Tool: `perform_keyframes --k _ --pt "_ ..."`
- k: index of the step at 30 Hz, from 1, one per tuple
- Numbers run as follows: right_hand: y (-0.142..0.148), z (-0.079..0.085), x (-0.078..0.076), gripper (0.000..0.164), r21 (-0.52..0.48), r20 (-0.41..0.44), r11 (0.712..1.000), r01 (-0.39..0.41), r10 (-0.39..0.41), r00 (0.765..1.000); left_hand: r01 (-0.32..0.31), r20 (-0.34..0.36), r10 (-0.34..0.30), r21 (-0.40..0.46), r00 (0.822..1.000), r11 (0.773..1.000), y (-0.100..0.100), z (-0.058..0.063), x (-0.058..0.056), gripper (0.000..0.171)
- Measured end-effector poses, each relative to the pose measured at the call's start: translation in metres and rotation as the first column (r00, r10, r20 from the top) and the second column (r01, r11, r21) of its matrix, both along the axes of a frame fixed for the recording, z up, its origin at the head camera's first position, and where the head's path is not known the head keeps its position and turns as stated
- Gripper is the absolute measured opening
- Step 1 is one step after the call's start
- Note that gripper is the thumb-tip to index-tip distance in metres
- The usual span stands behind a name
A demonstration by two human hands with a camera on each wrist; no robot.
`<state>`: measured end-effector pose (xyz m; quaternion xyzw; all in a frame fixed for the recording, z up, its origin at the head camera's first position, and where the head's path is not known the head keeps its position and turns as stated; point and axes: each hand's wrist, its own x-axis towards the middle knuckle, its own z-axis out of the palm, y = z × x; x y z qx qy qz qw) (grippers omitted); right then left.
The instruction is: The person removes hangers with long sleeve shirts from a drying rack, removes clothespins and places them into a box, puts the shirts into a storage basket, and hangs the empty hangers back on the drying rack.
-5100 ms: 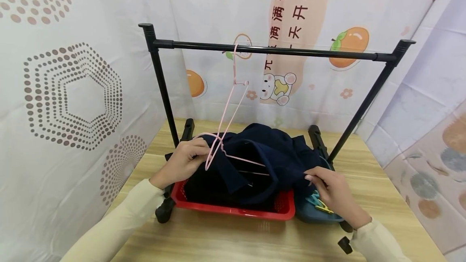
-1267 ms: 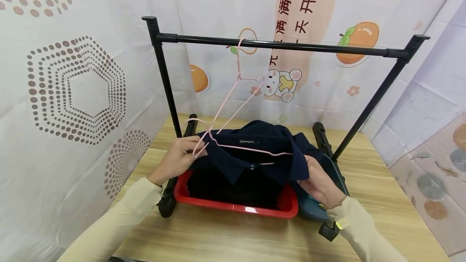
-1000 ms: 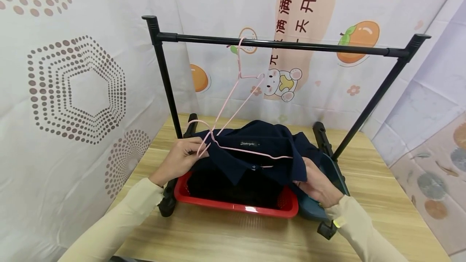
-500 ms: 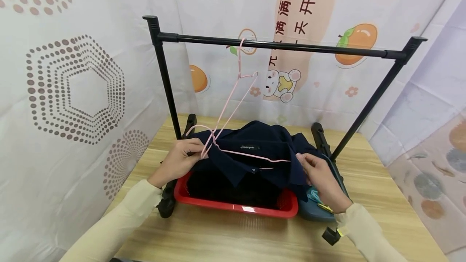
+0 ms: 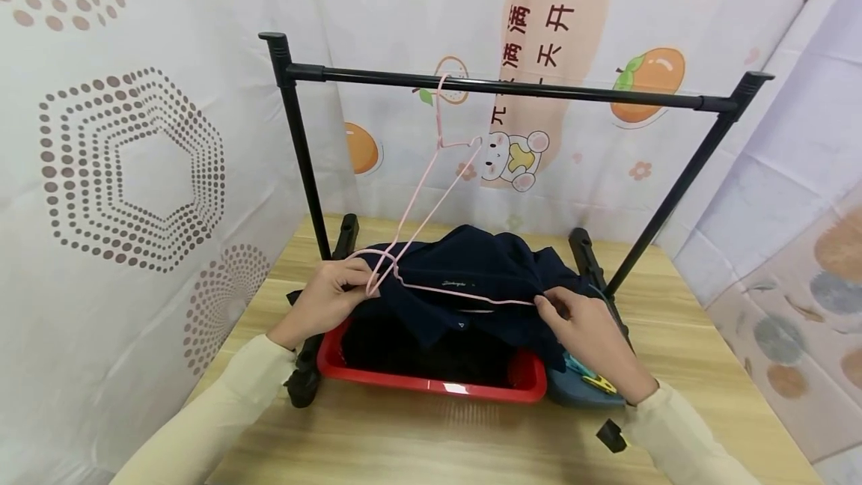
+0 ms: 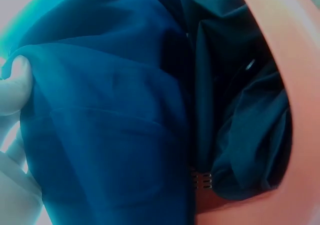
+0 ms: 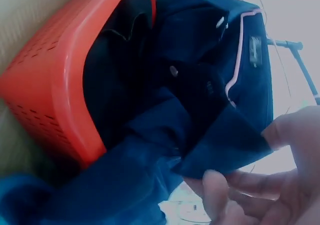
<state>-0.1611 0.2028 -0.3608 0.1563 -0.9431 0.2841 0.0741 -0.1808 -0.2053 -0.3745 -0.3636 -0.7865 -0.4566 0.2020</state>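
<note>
A navy collared shirt [image 5: 465, 257] lies bunched over a red basket [image 5: 431, 384], its neck opening facing me with a label inside. One pink hanger [image 5: 465, 294] runs through the neck opening, its hook at the shirt's left. A second pink hanger [image 5: 422, 182] hangs from the black rail, its lower end close to my left hand [image 5: 326, 302]. That hand grips the shirt's left side; in the left wrist view, the thumb [image 6: 21, 80] presses the cloth. My right hand [image 5: 595, 331] pinches the right side of the collar [image 7: 230, 145], seen clearly in the right wrist view.
A black garment rack's rail [image 5: 525, 88] spans above the shirt, with its feet on the wooden table [image 5: 431, 440]. Dark clothes [image 5: 404, 350] fill the basket. Right of it, a blue basin [image 5: 582, 391] holds turquoise and yellow clothes pegs [image 5: 599, 382]. Printed curtains surround the table.
My right hand has gone from the shirt's far right to its collar, then from the collar's underside to its upper edge. The neck opening has spread, showing the label. My left hand stays nearly still.
</note>
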Motion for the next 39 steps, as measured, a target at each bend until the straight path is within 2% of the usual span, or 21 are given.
perform_keyframes --k 3,6,10,17,19,22,25,27,29,33,35,39 --pt "0.007 -0.005 -0.005 0.032 -0.111 0.088 0.992 -0.056 0.066 0.994 -0.015 0.039 0.015 0.015 0.999 1.000 -0.002 0.000 0.000 0.024" --pt "0.011 -0.008 -0.011 0.034 -0.292 0.197 0.953 -0.073 0.135 0.971 -0.030 0.061 0.027 0.033 0.998 0.999 -0.004 0.000 0.000 0.023" --pt "0.014 -0.012 -0.016 0.038 -0.519 0.303 0.854 -0.027 0.213 0.929 -0.039 0.076 0.036 0.042 0.996 0.998 -0.005 0.000 -0.002 0.025" --pt "0.014 -0.022 -0.018 0.028 -0.718 0.352 0.694 0.053 0.296 0.888 -0.066 0.125 0.058 0.060 0.990 0.996 -0.006 0.002 -0.003 0.023" --pt "0.015 -0.026 -0.020 0.025 -0.754 0.365 0.655 0.050 0.353 0.861 -0.068 0.139 0.059 0.062 0.989 0.996 -0.006 0.001 -0.003 0.022" --pt "0.016 -0.032 -0.022 0.022 -0.799 0.379 0.600 0.041 0.449 0.809 -0.067 0.156 0.056 0.068 0.986 0.995 -0.007 0.001 -0.002 0.023" --pt "0.015 -0.036 -0.022 0.020 -0.824 0.397 0.563 0.060 0.498 0.771 -0.068 0.170 0.053 0.086 0.984 0.994 -0.007 0.001 -0.003 0.024" --pt "0.013 -0.038 -0.022 0.019 -0.827 0.418 0.555 0.090 0.500 0.758 -0.066 0.183 0.047 0.100 0.982 0.993 -0.006 0.001 -0.002 0.024" --pt "0.010 -0.040 -0.020 0.019 -0.821 0.446 0.559 0.118 0.498 0.744 -0.055 0.192 0.033 0.109 0.981 0.993 -0.004 0.003 -0.001 0.023" --pt "-0.002 -0.045 -0.019 0.021 -0.792 0.485 0.597 0.127 0.491 0.724 -0.047 0.195 0.024 0.111 0.980 0.993 0.000 0.004 0.000 0.021" --pt "-0.008 -0.046 -0.019 0.019 -0.776 0.485 0.621 0.109 0.478 0.732 -0.054 0.191 0.034 0.103 0.981 0.993 0.000 0.005 0.001 0.022" --pt "-0.015 -0.046 -0.019 0.016 -0.730 0.477 0.677 0.097 0.403 0.781 -0.050 0.192 0.031 0.095 0.981 0.994 -0.003 0.006 0.002 0.023"
